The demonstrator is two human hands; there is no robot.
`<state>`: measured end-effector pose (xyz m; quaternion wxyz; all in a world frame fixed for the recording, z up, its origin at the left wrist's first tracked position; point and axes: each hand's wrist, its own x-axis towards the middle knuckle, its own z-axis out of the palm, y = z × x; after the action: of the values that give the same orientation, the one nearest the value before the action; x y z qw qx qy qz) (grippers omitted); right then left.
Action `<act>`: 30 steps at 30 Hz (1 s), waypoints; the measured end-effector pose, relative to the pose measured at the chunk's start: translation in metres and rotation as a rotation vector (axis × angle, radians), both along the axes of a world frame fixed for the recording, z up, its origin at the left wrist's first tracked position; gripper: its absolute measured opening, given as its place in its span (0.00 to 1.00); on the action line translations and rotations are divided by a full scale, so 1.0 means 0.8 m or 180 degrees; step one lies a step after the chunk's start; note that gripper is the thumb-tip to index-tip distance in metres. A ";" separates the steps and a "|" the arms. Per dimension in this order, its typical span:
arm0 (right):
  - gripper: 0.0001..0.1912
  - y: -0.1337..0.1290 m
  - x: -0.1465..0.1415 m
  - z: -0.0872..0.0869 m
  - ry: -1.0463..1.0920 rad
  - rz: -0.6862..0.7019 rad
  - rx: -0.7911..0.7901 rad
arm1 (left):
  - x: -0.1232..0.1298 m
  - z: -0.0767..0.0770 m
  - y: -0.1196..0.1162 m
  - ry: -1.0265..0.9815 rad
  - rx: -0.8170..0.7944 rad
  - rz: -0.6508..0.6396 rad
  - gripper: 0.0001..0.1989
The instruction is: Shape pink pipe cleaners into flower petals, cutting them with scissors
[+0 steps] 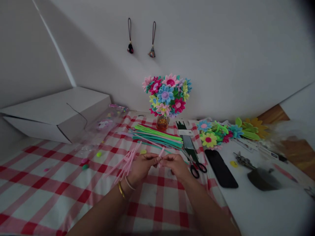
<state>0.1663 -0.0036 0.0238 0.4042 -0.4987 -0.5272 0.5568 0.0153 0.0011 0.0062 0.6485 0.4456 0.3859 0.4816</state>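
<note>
Between my two hands is a pink pipe cleaner [161, 151], its upper end poking up past the fingertips. My left hand [145, 165] pinches it with thumb and forefinger. Close against it, my right hand [176, 165] pinches the same piece from the other side; the part under the fingers is hidden. Several loose pink pipe cleaners [128, 160] lie by my left wrist. Behind my hands rests a bundle of green and teal pipe cleaners [157, 136]. Black-handled scissors [195, 168] lie just right of my right hand.
A vase [162, 122] of fuzzy flowers [167, 93] stands by the wall. On the left sits a white box [61, 108], with pompoms [98, 154] in front. A phone [220, 168] and more fuzzy flowers [208, 140] lie on the right. The checked cloth [98, 200] covers the table.
</note>
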 end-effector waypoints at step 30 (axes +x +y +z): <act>0.11 -0.004 -0.030 -0.018 0.1476 -0.0144 -0.0404 | 0.009 -0.014 0.004 0.0167 0.0141 0.1030 0.10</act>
<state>0.1426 -0.0066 0.0093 0.4947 -0.3936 -0.3730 0.6791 0.0222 0.0046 -0.0049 0.5422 0.4043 0.4587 0.5764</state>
